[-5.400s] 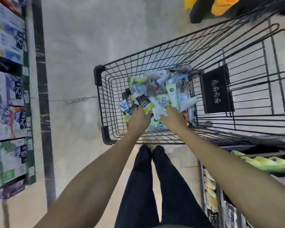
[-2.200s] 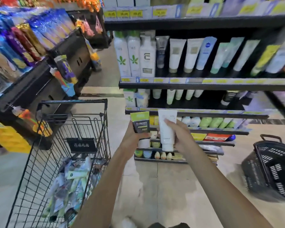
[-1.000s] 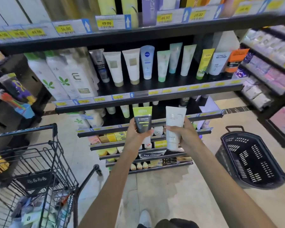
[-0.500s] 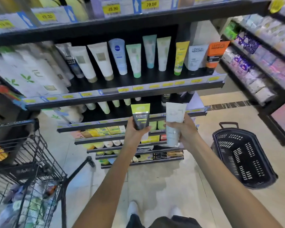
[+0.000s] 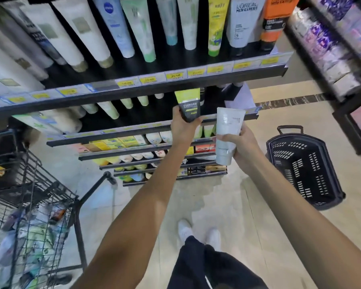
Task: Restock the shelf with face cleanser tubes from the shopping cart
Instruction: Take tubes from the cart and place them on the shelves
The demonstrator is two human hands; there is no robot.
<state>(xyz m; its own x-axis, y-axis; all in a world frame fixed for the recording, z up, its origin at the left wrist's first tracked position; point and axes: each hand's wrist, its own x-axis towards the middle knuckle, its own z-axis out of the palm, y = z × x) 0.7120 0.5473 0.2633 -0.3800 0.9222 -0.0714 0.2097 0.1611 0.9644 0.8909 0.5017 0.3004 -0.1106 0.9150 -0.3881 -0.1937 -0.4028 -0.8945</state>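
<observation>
At the second shelf (image 5: 133,90), the left hand (image 5: 182,127) has lifted its green-and-black men's cleanser tube (image 5: 189,105) under the lip, fingers clamped; the right hand (image 5: 243,147) grips the white tube (image 5: 226,134) just beside — placement looks imminent.

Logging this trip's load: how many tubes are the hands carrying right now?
2. The left hand grips a green-and-black tube at the second shelf; the right hand holds a white tube beside it.
</observation>
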